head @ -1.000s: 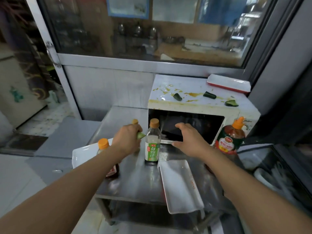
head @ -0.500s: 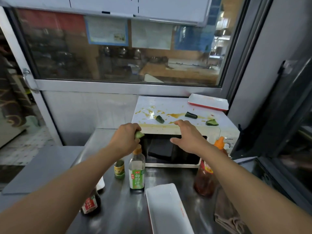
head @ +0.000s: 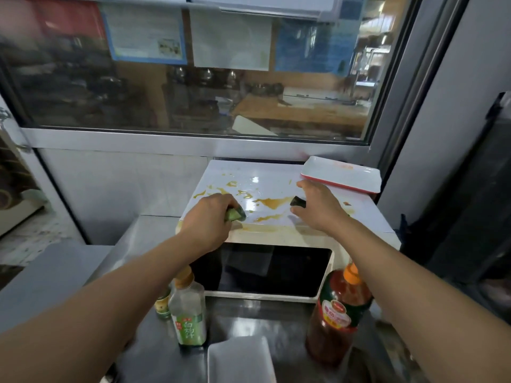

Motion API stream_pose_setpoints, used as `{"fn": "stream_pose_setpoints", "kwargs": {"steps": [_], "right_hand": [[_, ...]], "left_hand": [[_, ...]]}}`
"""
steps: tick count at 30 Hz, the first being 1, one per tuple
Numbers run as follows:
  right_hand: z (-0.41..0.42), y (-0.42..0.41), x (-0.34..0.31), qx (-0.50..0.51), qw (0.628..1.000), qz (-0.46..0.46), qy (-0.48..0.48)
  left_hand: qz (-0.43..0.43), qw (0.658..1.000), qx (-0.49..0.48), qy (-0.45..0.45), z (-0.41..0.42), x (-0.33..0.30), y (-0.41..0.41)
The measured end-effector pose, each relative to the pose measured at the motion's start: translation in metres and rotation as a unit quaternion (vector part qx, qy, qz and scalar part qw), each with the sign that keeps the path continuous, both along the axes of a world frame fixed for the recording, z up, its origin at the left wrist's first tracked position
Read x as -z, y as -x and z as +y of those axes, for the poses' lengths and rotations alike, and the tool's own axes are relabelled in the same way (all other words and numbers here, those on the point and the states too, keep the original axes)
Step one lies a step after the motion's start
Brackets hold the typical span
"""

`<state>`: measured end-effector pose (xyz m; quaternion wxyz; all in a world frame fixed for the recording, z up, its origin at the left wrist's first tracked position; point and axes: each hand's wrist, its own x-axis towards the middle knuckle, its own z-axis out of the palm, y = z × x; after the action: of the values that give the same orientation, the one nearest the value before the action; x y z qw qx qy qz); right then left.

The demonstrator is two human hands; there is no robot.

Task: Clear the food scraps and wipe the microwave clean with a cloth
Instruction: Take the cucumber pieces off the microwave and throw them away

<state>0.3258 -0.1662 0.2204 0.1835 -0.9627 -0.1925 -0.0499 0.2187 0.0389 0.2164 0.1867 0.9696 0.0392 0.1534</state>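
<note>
Head view, nearest first: a white tray (head: 240, 360) lies at the bottom edge on the steel tabletop (head: 276, 313). Just behind it stand three bottles: a clear one with a green label (head: 188, 313), a small jar (head: 163, 304) half hidden behind that, and on the right a large red sauce bottle (head: 338, 313) with an orange cap, which covers the microwave's front right corner. Both forearms reach over these bottles. The microwave (head: 276, 236) sits at the back of the tabletop, its dark door (head: 262, 269) facing the camera. Its white top is smeared with brown sauce (head: 272, 201). The left hand (head: 206, 219) is over the near left part of that top, fingers curled round a green scrap (head: 235, 215). The right hand (head: 318, 204) is further right, thumb and fingers pinching a dark green scrap (head: 297, 201) at the edge of the sauce. A few small bits (head: 345, 203) lie right of this hand. On the far right corner of the top rests a red-edged tray (head: 341, 174), just beyond the right hand. Behind it all runs a window (head: 193, 78) with papers stuck to the glass
</note>
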Motion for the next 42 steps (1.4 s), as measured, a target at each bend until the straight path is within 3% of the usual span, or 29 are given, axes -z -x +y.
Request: {"fn": "stream_pose_setpoints", "kwargs": {"steps": [5,12,24,30,42], "right_hand": [[0.002,-0.024,0.016,-0.005,0.999,0.013,0.029],[0.009,-0.037,0.03,0.011,0.999,-0.038,0.037],[0.008,-0.03,0.016,0.044,0.998,-0.048,-0.002],[0.005,-0.027,0.018,0.073,0.996,-0.047,-0.01],[-0.001,-0.023,0.017,0.074,0.995,-0.039,-0.056]], "left_hand": [[-0.004,1.0,-0.026,0.005,-0.002,0.006,-0.014],[-0.005,1.0,-0.027,0.005,0.011,0.01,-0.028],[0.05,0.995,0.071,-0.054,0.017,0.01,-0.062],[0.076,0.988,0.129,-0.028,0.028,0.011,-0.067],[0.075,0.988,0.135,-0.017,0.034,0.019,-0.068]]}}
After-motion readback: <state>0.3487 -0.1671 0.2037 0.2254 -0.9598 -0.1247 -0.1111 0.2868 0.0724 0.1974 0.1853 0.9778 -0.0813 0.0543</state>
